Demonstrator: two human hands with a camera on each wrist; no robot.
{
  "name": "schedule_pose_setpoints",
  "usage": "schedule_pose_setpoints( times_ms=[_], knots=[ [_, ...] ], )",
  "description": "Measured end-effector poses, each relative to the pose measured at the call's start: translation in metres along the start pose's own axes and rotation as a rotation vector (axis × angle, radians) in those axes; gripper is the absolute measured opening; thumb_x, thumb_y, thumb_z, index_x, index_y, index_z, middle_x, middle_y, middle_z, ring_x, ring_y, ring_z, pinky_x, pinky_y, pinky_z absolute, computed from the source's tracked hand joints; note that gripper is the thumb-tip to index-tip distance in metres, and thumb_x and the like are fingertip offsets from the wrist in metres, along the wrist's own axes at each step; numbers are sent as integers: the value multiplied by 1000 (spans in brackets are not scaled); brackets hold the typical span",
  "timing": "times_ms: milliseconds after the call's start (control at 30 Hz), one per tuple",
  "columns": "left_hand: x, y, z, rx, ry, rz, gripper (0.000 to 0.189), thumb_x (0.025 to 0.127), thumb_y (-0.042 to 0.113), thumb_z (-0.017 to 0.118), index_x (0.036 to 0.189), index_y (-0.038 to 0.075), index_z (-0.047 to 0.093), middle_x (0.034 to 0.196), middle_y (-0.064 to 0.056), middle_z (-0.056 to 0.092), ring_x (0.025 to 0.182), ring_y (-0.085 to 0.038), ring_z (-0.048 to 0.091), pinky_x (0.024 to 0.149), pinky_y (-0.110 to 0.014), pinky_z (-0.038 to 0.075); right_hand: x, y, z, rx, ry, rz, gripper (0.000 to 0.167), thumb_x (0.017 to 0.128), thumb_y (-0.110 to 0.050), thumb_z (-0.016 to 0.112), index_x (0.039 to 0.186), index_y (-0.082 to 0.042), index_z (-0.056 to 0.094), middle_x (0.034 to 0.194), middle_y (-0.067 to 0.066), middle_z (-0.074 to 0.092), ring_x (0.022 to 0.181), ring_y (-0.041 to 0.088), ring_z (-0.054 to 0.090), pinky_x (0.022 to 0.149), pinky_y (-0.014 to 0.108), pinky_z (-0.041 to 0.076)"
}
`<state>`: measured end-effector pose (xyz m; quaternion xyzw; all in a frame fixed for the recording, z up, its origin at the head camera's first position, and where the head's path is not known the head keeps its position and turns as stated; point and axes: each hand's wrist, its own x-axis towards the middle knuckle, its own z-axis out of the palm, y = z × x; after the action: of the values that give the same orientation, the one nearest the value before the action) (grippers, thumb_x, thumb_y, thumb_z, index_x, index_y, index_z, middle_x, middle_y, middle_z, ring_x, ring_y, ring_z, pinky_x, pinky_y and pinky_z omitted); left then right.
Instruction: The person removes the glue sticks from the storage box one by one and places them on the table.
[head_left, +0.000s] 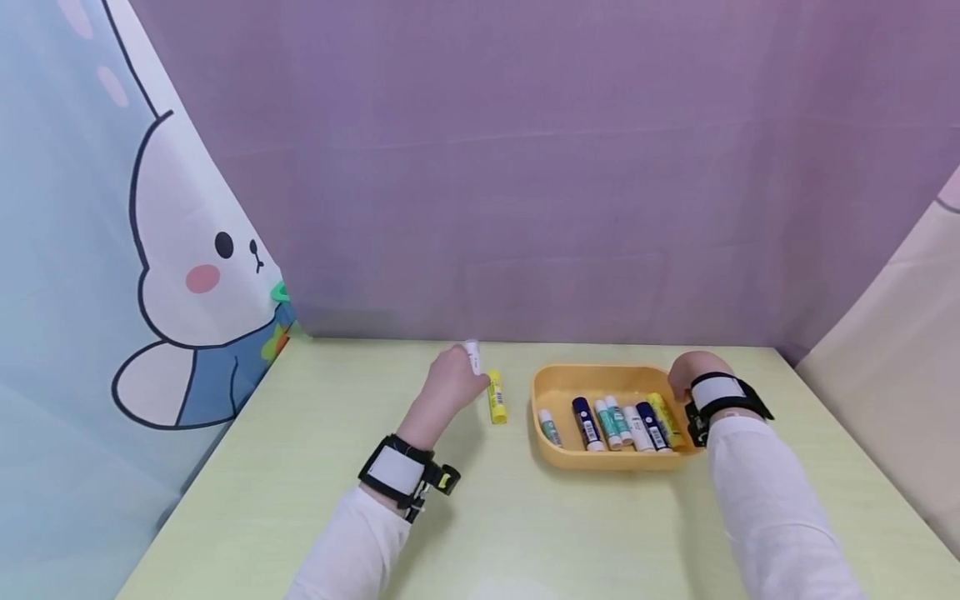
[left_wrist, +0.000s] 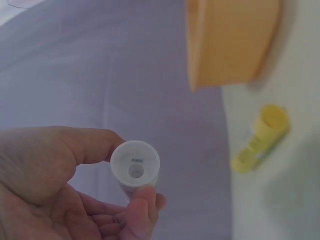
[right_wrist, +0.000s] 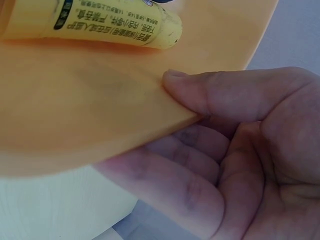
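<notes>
My left hand (head_left: 450, 385) pinches a white glue stick (head_left: 472, 357) between thumb and fingers, raised above the table. In the left wrist view, the hollow round end of that stick (left_wrist: 135, 162) faces the camera. A yellow glue stick (head_left: 497, 398) lies on the table just right of this hand. My right hand (head_left: 696, 372) grips the right side of an orange plastic tray (head_left: 600, 461). The right wrist view shows the thumb inside the tray wall and curled fingers beneath its rim. Close to that thumb, a yellow glue stick (right_wrist: 115, 25) lies inside the tray.
Several more glue sticks, such as a dark blue one (head_left: 587, 422), a teal and white one (head_left: 550, 427) and a white one (head_left: 637, 428), lie in the tray. A purple cloth (head_left: 480, 183) hangs behind the pale green table (head_left: 525, 533), with a patterned curtain (head_left: 67, 333) on the left.
</notes>
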<state>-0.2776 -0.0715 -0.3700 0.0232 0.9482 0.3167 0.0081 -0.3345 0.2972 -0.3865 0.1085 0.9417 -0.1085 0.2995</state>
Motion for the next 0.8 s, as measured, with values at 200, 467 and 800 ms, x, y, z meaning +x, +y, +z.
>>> schedule_pose_setpoints(
  times_ms=[200, 467, 800],
  knots=[
    [8, -24, 14, 44, 3, -59, 32, 81, 17, 70, 100, -3, 54, 77, -10, 56, 65, -20, 55, 49, -26, 45, 6, 1, 1, -8, 1, -11, 24, 79, 2, 50, 59, -11, 54, 59, 1, 36, 53, 12, 33, 51, 23, 30],
    [15, -41, 25, 115, -34, -44, 22, 78, 14, 70, 84, 4, 51, 71, -8, 51, 60, -19, 50, 51, -28, 43, -3, -2, -2, -18, -16, -9, 26, 79, 3, 48, 57, -12, 53, 60, 1, 36, 52, 12, 32, 52, 22, 29],
    [24, -56, 45, 162, -62, -90, 23, 81, 19, 71, 80, 4, 54, 74, -7, 53, 65, -19, 52, 57, -29, 46, -4, -3, -2, 23, -3, 28, 21, 79, 2, 50, 63, -8, 59, 61, 2, 38, 53, 12, 36, 53, 22, 31]
  ],
)
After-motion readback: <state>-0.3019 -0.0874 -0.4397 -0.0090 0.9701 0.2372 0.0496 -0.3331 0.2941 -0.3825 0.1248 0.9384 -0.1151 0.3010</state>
